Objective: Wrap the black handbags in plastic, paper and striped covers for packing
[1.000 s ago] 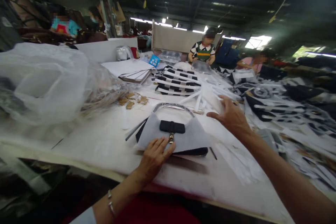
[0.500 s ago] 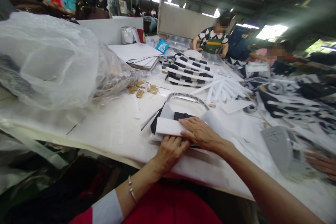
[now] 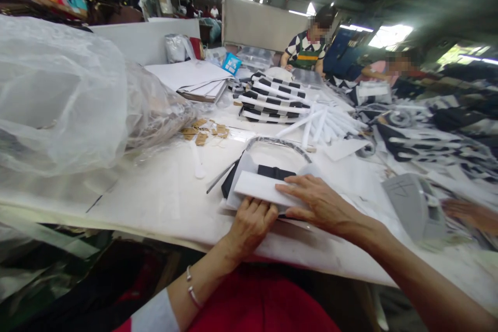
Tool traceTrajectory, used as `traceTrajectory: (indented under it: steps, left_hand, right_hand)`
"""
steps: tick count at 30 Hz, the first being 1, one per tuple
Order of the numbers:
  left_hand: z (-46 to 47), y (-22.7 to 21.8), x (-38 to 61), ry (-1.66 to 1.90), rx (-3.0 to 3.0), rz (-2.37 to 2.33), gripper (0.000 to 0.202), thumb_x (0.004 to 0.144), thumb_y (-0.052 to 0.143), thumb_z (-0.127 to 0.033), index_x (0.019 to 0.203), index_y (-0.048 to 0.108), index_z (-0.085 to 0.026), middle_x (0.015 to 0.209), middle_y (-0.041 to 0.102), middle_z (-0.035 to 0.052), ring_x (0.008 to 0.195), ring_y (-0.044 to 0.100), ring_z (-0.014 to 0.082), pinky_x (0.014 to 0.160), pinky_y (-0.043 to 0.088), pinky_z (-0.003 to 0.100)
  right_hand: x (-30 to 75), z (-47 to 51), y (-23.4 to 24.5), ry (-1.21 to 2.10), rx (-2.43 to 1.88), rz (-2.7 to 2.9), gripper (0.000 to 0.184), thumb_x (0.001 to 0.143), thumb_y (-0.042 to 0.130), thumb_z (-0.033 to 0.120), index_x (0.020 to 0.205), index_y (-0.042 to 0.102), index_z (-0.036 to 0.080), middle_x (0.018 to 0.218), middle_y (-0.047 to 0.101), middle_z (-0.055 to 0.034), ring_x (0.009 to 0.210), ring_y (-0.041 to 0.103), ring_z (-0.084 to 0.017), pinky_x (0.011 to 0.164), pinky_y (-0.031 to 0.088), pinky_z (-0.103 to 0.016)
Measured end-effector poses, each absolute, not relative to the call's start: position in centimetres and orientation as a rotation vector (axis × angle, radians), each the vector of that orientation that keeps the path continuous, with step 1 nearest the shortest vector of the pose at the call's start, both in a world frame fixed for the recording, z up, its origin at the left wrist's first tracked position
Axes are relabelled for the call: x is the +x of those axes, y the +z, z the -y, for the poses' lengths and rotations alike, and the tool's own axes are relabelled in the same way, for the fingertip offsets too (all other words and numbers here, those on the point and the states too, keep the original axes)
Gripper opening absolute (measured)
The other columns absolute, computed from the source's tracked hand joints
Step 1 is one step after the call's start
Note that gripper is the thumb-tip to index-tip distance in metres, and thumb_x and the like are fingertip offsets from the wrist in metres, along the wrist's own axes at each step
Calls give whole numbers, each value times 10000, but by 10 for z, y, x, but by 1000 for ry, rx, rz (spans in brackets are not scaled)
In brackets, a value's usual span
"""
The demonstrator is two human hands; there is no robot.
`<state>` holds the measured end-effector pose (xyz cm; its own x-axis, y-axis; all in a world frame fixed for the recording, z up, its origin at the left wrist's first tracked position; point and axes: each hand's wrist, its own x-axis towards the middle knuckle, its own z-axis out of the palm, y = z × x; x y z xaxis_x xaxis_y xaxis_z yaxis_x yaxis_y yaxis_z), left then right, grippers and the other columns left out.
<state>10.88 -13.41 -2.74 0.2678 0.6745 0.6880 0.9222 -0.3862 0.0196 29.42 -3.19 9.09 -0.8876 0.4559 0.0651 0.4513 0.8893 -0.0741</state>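
Observation:
A black bag (image 3: pixel 268 170) lies in front of me, partly covered by white foam sheet. Its arched handle (image 3: pixel 278 140), wrapped in clear film, points away from me. Across the near side runs a folded white foam piece (image 3: pixel 257 185). My left hand (image 3: pixel 251 225) has its fingers curled over the near edge of this foam; the fingertips are hidden beneath it. Fingers apart, my right hand (image 3: pixel 319 199) rests on the right end of the foam. A thin grey strip (image 3: pixel 222 175) sticks out left of the bag.
A big clear plastic bag (image 3: pixel 70 98) bulges at the left. Brown tags (image 3: pixel 201 137), stacked checkered pieces (image 3: pixel 274 101) and white rolls (image 3: pixel 330 124) lie beyond the bag. At right are a grey panel (image 3: pixel 408 202) and another person's hand (image 3: pixel 470 215). A co-worker (image 3: pixel 307 52) stands opposite.
My right hand has slid right along the foam, uncovering more of it and of the black part behind. The left hand stays at the near edge. The view has shifted slightly.

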Motion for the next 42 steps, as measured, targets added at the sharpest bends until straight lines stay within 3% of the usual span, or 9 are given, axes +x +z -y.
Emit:
traceTrajectory:
  steps: [3, 8, 15, 20, 24, 34, 38, 42]
  left_hand:
    - [132, -25, 106, -883, -2168, 1386, 148, 970, 442, -167, 1050, 566, -160, 1161, 660, 108, 1084, 597, 205, 975, 422, 380]
    - [134, -25, 102, -893, -2224, 1348, 190, 972, 435, -164, 1073, 596, -174, 1042, 671, 70, 966, 613, 186, 926, 466, 364]
    - [142, -26, 95, -989, -2194, 1295, 262, 947, 476, -117, 1167, 603, -181, 1097, 654, 91, 1074, 587, 184, 959, 480, 343]
    - [142, -21, 101, -913, -2122, 1326, 202, 940, 496, -131, 1066, 637, -201, 1376, 565, 76, 1380, 392, 257, 1117, 363, 488]
    - [141, -13, 107, -786, -2095, 1364, 170, 935, 505, -140, 1013, 645, -197, 1444, 518, 66, 1435, 315, 287, 1156, 280, 569]
    - [137, -12, 109, -746, -2148, 1372, 121, 932, 532, -174, 968, 644, -201, 1420, 543, 73, 1400, 384, 281, 1146, 306, 546]
    - [132, -7, 108, -721, -2206, 1335, 173, 953, 474, -144, 981, 637, -194, 1235, 659, 73, 1225, 563, 215, 1082, 401, 447]
    - [132, -4, 107, -662, -2246, 1342, 185, 968, 431, -139, 986, 610, -179, 1157, 670, 80, 1102, 610, 200, 968, 456, 377]
  right_hand:
    - [300, 27, 83, 61, -754, 2925, 461, 885, 658, 417, 1329, 583, 317, 1347, 578, -102, 1147, 567, -288, 947, 464, -476]
    - [306, 27, 59, 114, -666, 2936, 389, 917, 617, 373, 1297, 613, 288, 1295, 632, -89, 1130, 592, -256, 952, 466, -445]
    - [302, 24, 57, 45, -515, 2940, 342, 926, 600, 292, 1266, 632, 282, 1277, 653, -70, 1115, 608, -243, 947, 455, -411]
    - [293, 25, 63, 32, -449, 2955, 337, 910, 572, 153, 1211, 645, 289, 1208, 695, -41, 1124, 616, -236, 1017, 385, -446]
    - [292, 32, 58, 106, -446, 2865, 359, 891, 540, 74, 1189, 648, 242, 1219, 689, -54, 1136, 617, -203, 979, 426, -386]
    - [302, 37, 28, 220, -329, 2496, 313, 946, 467, 99, 1191, 638, 193, 1176, 702, -87, 1113, 638, -175, 969, 509, -361]
    - [301, 35, 26, 222, -311, 2558, 289, 953, 478, 113, 1171, 652, 192, 1170, 707, -83, 1129, 633, -189, 990, 500, -391]
    - [299, 43, 29, 78, -467, 2585, 267, 939, 512, 117, 1164, 650, 156, 1216, 680, -114, 1142, 622, -228, 1001, 498, -425]
